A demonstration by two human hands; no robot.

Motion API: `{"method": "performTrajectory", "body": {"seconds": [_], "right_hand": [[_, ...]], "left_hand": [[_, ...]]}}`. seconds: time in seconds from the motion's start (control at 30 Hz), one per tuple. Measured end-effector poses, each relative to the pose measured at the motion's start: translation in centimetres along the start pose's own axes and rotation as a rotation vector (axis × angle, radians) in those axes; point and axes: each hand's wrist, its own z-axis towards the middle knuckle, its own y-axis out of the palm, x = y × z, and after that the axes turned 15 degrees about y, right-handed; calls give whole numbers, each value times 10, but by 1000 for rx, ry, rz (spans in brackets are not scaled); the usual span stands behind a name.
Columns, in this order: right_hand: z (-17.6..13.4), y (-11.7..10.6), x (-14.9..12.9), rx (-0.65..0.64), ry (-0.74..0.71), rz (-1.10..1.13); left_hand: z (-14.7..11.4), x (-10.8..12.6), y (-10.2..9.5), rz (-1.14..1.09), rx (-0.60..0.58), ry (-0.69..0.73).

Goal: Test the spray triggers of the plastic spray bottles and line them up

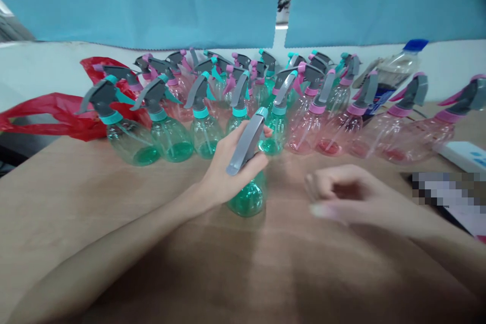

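The left grip is closed round the neck of a green bottle, just below its grey spray head, with the thumb across the near side and fingertips showing on the far side. The bottle is roughly upright; whether its base rests on the tabletop or is slightly lifted, I cannot tell. Right of the bottle and apart from it, the right grip is loosely curled and part open; it is blurred, but nothing shows in it.

The bottle should handle as light and top-heavy, its thin clear wall smooth, a little slippery and likely to give under a hard squeeze. The narrow neck under the collar looks the surest hold; the spray head's trigger is best left unpressed. Whether liquid sits in the base is unclear.

Beyond the bottle stand more green bottles, mostly to its left and straight behind, and pink bottles to its right. Farther left of it lies a red bag; far right, a white box, and behind, a blue-capped jug.
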Motion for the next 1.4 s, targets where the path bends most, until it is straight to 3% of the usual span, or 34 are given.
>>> {"method": "performTrajectory", "body": {"seconds": [0.1,0.27,0.37,0.8,1.03,1.4], "right_hand": [[62,5,-25,65,21,-96],[101,18,-1,314,-240,-435],[105,19,10,394,-327,-472],[108,21,19,455,-487,-529],[106,26,15,416,-458,-787],[104,28,15,393,-471,-845]], "left_hand": [[1,0,-1,-11,-9,1],[1,0,-3,4,-31,-17],[1,-1,-3,16,-38,-20],[-2,-5,3,-10,-10,-21],[-4,-8,4,-11,-6,-18],[-2,-5,2,11,-26,-16]]}}
